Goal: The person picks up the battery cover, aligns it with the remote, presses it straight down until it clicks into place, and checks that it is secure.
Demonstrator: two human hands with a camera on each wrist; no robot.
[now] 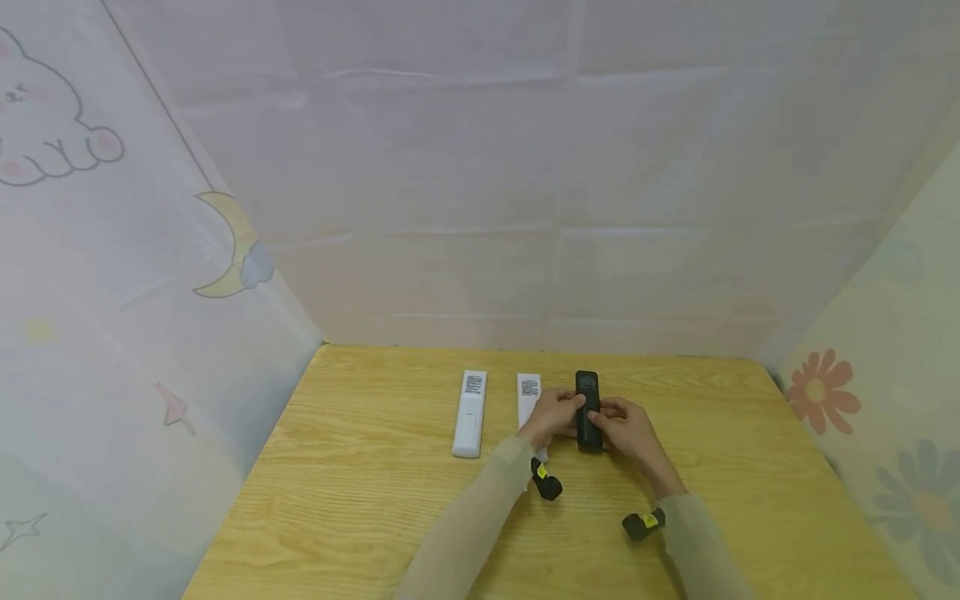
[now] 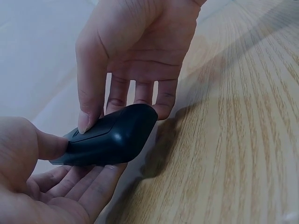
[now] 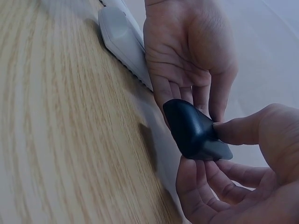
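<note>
Both hands hold one black remote control (image 1: pixel 588 429) just above the table, its back with the battery cover facing up. My left hand (image 1: pixel 553 414) pinches it from the left, thumb on the back and fingers beneath. From the right, my right hand (image 1: pixel 628 429) grips it the same way, thumb pressed near the battery cover (image 2: pixel 96 135). A white remote control (image 1: pixel 528 390) lies face down beside the left hand, partly hidden by it. Further left, another white remote control (image 1: pixel 469 417) also lies face down.
The wooden table (image 1: pixel 337 467) meets a pale draped backdrop (image 1: pixel 450 275) at its far edge. Printed curtains stand along both sides. A small black wrist camera (image 1: pixel 550 483) is strapped to the left wrist, and another wrist camera (image 1: pixel 641 525) to the right.
</note>
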